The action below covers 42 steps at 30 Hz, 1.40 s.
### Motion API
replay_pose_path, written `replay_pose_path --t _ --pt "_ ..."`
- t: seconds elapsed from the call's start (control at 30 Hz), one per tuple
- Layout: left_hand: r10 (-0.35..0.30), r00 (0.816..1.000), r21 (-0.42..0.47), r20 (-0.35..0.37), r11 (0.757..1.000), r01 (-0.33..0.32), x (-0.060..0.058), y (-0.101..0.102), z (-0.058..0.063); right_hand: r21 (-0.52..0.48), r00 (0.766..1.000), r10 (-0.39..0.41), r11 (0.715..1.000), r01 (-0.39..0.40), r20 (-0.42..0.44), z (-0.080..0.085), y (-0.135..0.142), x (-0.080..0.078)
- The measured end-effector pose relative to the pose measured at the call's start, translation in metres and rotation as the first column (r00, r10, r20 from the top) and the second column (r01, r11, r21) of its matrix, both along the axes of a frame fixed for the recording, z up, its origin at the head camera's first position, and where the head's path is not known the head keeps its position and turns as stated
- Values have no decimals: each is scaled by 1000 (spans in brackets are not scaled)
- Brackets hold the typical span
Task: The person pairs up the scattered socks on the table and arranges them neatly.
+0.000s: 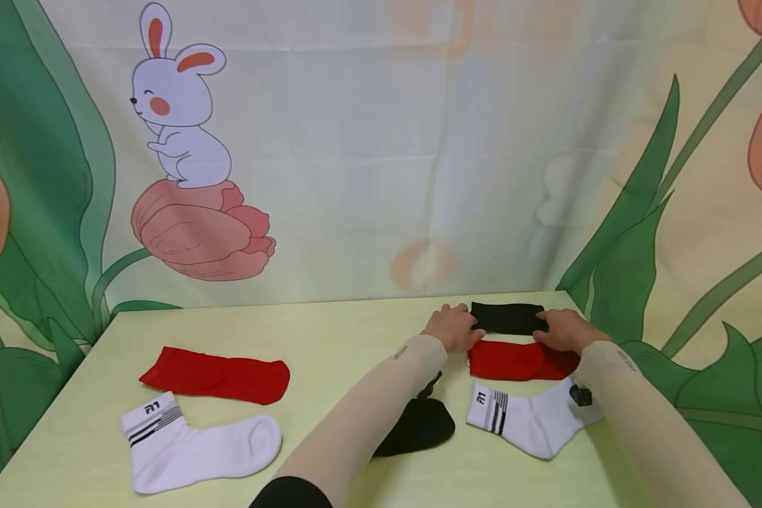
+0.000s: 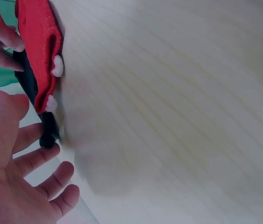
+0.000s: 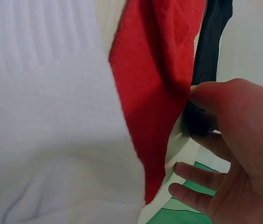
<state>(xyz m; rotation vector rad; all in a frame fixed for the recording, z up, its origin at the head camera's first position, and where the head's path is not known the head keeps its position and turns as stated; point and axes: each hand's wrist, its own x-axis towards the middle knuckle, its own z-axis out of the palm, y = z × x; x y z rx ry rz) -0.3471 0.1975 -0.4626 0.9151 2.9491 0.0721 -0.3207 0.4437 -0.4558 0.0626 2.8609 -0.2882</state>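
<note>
A black sock (image 1: 506, 319) lies flat near the table's back edge, at the right. My left hand (image 1: 451, 328) holds its left end between thumb and fingers; the other fingers are spread, as the left wrist view shows. At the right end, thumb and index finger of my right hand (image 3: 243, 135) pinch the fabric. Just in front of it lies a red sock (image 1: 508, 360), partly under my right hand. Nearer still is a white sock (image 1: 521, 416) with black stripes, its toe partly hidden by my right forearm.
Another black sock (image 1: 422, 427) is partly hidden under my left forearm. To the left lie a red sock (image 1: 222, 377) and a striped white sock (image 1: 203, 451) on the pale table (image 1: 330, 353). A printed curtain (image 1: 355, 176) hangs directly behind the table.
</note>
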Motion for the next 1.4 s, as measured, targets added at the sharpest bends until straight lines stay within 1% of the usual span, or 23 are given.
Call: replay_pose_path --t 0.23,0.37,0.57,0.63,0.83,1.0,1.2,1.4 --pt "5 1000 8 11 1000 -5 1 0 2 3 1000 9 1000 -9 -6 0 0 -1" --pt "7 1000 10 11 1000 -7 2 -1 3 -2 1000 -3 1000 3 -2 0 0 -1" --pt "14 1000 5 -8 1000 -14 3 0 3 27 995 76 997 -75 -57 -1 3 0" --pt "16 1000 2 -11 1000 -16 3 0 2 28 994 90 996 -89 -68 -2 4 0" --pt "19 1000 13 -11 1000 -19 3 -1 2 22 995 79 997 -78 -58 -4 3 -1" --pt "13 1000 12 -18 1000 -12 3 -2 1 28 995 80 997 -78 -68 -5 3 -2" --pt "7 1000 10 -25 1000 -7 4 -4 5 25 993 84 996 -82 -85 -4 2 -1" --pt "-1 1000 9 -21 1000 1 5 -5 6 12 996 60 998 -59 -66 -4 3 0"
